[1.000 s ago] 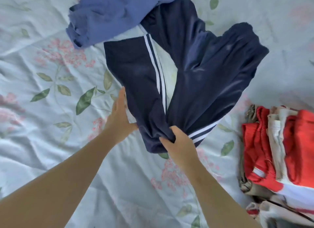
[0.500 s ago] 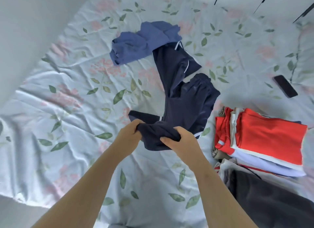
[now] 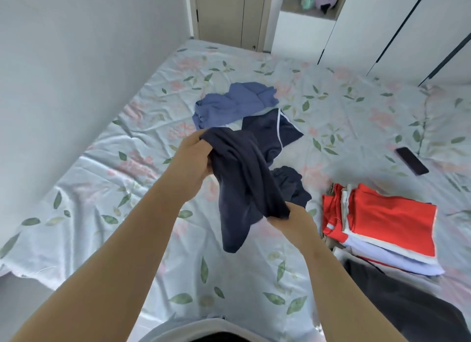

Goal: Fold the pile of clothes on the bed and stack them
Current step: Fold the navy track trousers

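A navy garment [image 3: 244,178] is held up by both hands. The left hand [image 3: 193,160] is curled round one bunched end. It is raised and lies well to the left of the stack [image 3: 390,219] of folded red and white clothes. The right hand [image 3: 293,222] is closed on a second bunch, lower down and just left of the stack.

Between the two grips the cloth is drawn in a twisted band. Its long axis slants down from the left hand toward the stack, so the right hand is the nearer to the stack. A loose end hangs below the band. The rest of the garment, edged with a white stripe, trails onto the bed [image 3: 127,214] beyond the hands, up and left of the stack.

The garment is judged to be unfolded as yet. It would need to be shaken out and laid flat on the open sheet left of the stack.

A crumpled blue garment [image 3: 234,104] lies further off, beyond the navy one. A phone [image 3: 411,160] rests behind the stack. Dark grey cloth [image 3: 407,303] is seen in front of the stack.
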A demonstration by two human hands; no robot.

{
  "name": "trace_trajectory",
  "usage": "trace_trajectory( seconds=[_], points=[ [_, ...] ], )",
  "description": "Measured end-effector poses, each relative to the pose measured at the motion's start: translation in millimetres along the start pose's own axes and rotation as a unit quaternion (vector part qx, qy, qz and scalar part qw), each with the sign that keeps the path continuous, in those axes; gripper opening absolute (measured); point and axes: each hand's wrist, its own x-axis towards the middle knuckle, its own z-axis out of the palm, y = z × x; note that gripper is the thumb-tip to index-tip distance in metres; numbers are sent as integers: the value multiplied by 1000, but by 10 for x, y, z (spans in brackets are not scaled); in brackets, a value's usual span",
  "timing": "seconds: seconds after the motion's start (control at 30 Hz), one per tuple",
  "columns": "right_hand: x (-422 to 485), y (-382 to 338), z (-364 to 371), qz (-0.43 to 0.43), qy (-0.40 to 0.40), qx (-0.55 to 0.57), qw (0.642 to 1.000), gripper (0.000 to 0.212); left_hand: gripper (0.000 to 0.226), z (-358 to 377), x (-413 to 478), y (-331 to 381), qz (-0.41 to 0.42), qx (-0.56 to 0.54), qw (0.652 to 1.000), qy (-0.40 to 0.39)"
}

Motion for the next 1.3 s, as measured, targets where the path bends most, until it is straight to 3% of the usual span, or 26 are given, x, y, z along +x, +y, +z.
trace_trajectory(
  seconds=[0.1, 0.2, 0.27, 0.33, 0.4, 0.43, 0.47, 0.53, 0.6, 0.67, 0.8, 0.9, 0.97, 1.0, 1.07, 1.1, 1.13, 1.23, 1.3],
  points=[
    [16, -22, -116, 9, 63, 89, 994, 19, 22, -124, 125, 147, 34, -5, 997, 65],
    [-8, -197, -309, -24, 125, 181, 975, 13, 19, -187, 231, 64, 56, 150, 977, 139],
    [-43, -333, -440, -65, 125, 202, 969, 11, 20, -193, 249, -48, 58, 318, 934, 151],
    [-73, -486, -535, -131, 107, 174, 970, 17, 49, -196, 232, -214, 69, 439, 894, 53],
    [-88, -635, -567, -179, 65, 125, 974, 19, 91, -129, 212, -353, 96, 473, 871, -90],
    [-88, -690, -562, -192, 43, 104, 975, 16, 99, -58, 183, -378, 114, 481, 858, -137],
    [-89, -736, -551, -201, 27, 87, 975, 14, 91, -1, 186, -402, 145, 484, 846, -171],
    [-86, -765, -499, -217, 11, 89, 972, 13, 53, 74, 201, -416, 197, 483, 830, -196],
    [-83, -721, -438, -219, 7, 117, 969, 18, 24, 94, 195, -377, 163, 458, 856, -173],
    [-74, -639, -380, -190, 10, 96, 977, 16, 13, 69, 201, -317, 117, 407, 900, -108],
    [-30, -376, -241, -69, -8, -48, 996, 7, 17, 58, 163, -132, 97, 280, 955, -19],
    [-33, -140, -144, -11, -2, -36, 999, 15, 22, -1, 167, -61, 37, 55, 996, 51],
    [-55, -79, -112, -2, 41, 16, 999, 19, 19, -98, 194, -65, -8, -61, 991, 119],
    [-74, -95, -115, -1, 72, 83, 994, 19, 17, -146, 206, -97, -18, -50, 987, 151],
    [-114, -206, -162, -18, 132, 219, 967, 13, 8, -212, 208, -194, -6, 84, 980, 183],
    [-134, -278, -205, -41, 147, 250, 956, 10, 5, -228, 195, -244, -1, 157, 973, 172],
    [-155, -352, -254, -70, 149, 256, 953, 9, 25, -244, 185, -296, 3, 218, 966, 137],
    [-211, -562, -380, -158, 114, 189, 962, 14, 91, -197, 122, -355, 50, 314, 945, -73],
    [-240, -698, -428, -215, 72, 136, 964, 7, 85, -71, 73, -359, 100, 388, 898, -183]
  ],
)
